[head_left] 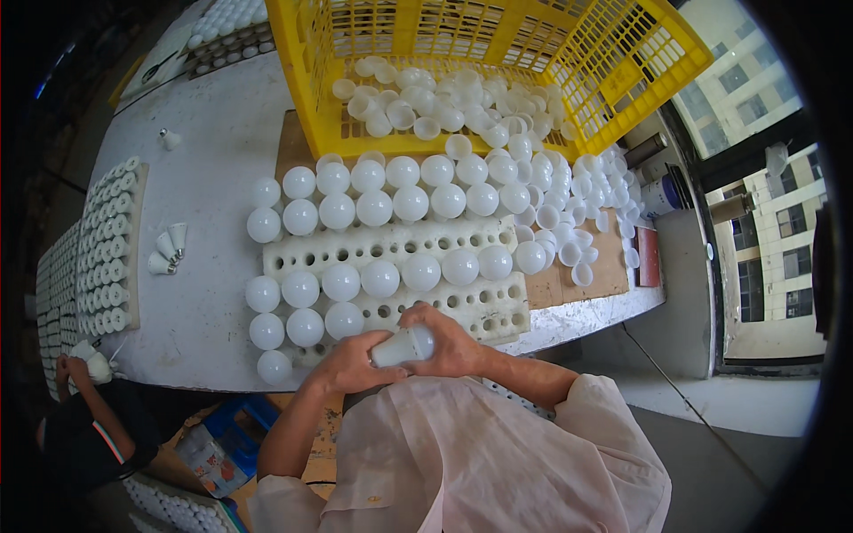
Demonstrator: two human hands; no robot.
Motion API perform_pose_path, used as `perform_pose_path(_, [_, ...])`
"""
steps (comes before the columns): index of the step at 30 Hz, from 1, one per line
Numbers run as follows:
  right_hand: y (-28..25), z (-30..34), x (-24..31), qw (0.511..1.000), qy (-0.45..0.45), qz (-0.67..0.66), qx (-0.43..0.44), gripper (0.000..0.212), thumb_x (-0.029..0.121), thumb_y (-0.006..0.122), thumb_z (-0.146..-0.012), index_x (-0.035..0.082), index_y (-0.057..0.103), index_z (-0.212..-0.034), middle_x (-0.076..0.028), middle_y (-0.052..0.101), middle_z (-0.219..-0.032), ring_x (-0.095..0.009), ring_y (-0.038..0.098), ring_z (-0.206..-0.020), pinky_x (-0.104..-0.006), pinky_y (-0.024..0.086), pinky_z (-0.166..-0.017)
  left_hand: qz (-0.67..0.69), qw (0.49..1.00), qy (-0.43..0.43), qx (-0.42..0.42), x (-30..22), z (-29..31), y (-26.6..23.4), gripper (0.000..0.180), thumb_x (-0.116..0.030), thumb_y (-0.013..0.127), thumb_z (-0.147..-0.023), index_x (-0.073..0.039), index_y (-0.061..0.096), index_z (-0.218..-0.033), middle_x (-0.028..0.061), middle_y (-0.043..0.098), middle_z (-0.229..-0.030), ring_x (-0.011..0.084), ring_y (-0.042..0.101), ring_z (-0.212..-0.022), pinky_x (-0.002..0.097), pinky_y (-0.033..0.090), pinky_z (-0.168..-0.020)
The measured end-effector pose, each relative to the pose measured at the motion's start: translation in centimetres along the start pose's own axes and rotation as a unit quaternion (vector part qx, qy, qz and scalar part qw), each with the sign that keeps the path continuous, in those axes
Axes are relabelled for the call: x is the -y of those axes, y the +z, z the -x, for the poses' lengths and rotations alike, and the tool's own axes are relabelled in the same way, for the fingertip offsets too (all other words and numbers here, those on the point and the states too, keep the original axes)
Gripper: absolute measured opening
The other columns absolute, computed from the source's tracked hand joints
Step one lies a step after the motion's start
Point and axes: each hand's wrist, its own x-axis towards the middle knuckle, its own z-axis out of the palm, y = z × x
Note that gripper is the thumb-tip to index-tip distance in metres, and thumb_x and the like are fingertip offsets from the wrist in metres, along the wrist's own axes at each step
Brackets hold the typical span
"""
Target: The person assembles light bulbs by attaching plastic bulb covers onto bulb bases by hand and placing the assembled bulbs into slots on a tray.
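Observation:
Close in front of my body I hold a white light bulb [396, 350] lying sideways. My left hand [352, 364] is closed round its narrower base end. My right hand [451, 345] wraps the round, milky dome end. Just beyond my hands is a white foam tray [484, 311] with rows of holes; several finished-looking bulbs [341, 281] stand in it, domes up. Behind it lies a second foam tray [391, 247], whose front row of holes shows bare, with more bulbs [373, 208] in its back rows.
A yellow plastic crate [306, 98] lies tipped toward me, spilling loose white domes [555, 200] onto brown cardboard [577, 282]. At left, a few small bulb bases [169, 244] lie on the table [200, 320] beside trays of white parts [108, 249]. Another person's hands [73, 369] work at the far left.

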Motion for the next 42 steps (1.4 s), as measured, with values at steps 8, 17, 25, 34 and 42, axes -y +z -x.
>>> perform_pose_path(8, [2.0,-2.9,-2.0,0.952,0.003,0.307,0.004,0.059,0.017,0.081,-0.062,0.013,0.054,-0.114,-0.013,0.045,-0.119,-0.034,0.047,-0.107,-0.0406,0.049,-0.085,0.104,0.806,-0.045,-0.581,12.5,7.7,-17.7,0.042,-0.001,0.066,-0.079,0.005,0.053,-0.118,0.0213,0.058,-0.119,0.0247,0.057,-0.111,0.0314,0.048,-0.088])
perform_pose_path(17, [2.2,-0.3,0.1,0.947,0.021,0.303,-0.102,0.05,0.008,0.077,-0.064,0.011,0.059,-0.111,-0.014,0.046,-0.118,-0.032,0.054,-0.1,-0.0358,0.053,-0.073,-0.094,0.664,-0.253,-0.698,32.8,5.2,-37.4,0.063,-0.021,0.07,-0.075,0.006,0.044,-0.125,0.0241,0.052,-0.124,0.0374,0.053,-0.113,0.0388,0.043,-0.097])
perform_pose_path(25, [-0.8,4.5,-0.2,0.918,0.154,0.326,-0.167,0.033,0.005,0.071,-0.072,0.009,0.06,-0.103,-0.012,0.054,-0.11,-0.027,0.057,-0.094,-0.0339,0.051,-0.076,-0.052,0.589,-0.402,-0.699,42.7,9.2,-45.5,0.075,-0.067,0.055,-0.076,0.007,0.067,-0.087,0.0231,0.066,-0.092,0.0385,0.063,-0.087,0.044,0.051,-0.076])
perform_pose_path(34, [-11.7,11.4,-9.9,0.78,0.262,0.3,-0.482,0.027,0.007,0.066,-0.078,0.003,0.061,-0.104,-0.011,0.059,-0.099,-0.02,0.062,-0.083,-0.0273,0.052,-0.068,-0.144,0.732,-0.227,-0.626,32.8,6.1,-32.3,0.052,-0.042,0.051,-0.089,0.006,0.061,-0.107,0.0187,0.062,-0.099,0.0318,0.061,-0.088,0.0411,0.049,-0.076])
perform_pose_path(42, [-20.8,11.0,-19.2,0.664,0.482,0.07,-0.568,0.06,0.044,0.072,-0.069,0.0,0.06,-0.108,-0.013,0.063,-0.092,-0.021,0.062,-0.078,-0.0315,0.052,-0.062,-0.291,0.737,-0.01,-0.609,28.6,10.0,-23.2,0.032,-0.024,0.049,-0.093,0.001,0.061,-0.11,0.0135,0.062,-0.086,0.0281,0.06,-0.073,0.0395,0.05,-0.066])
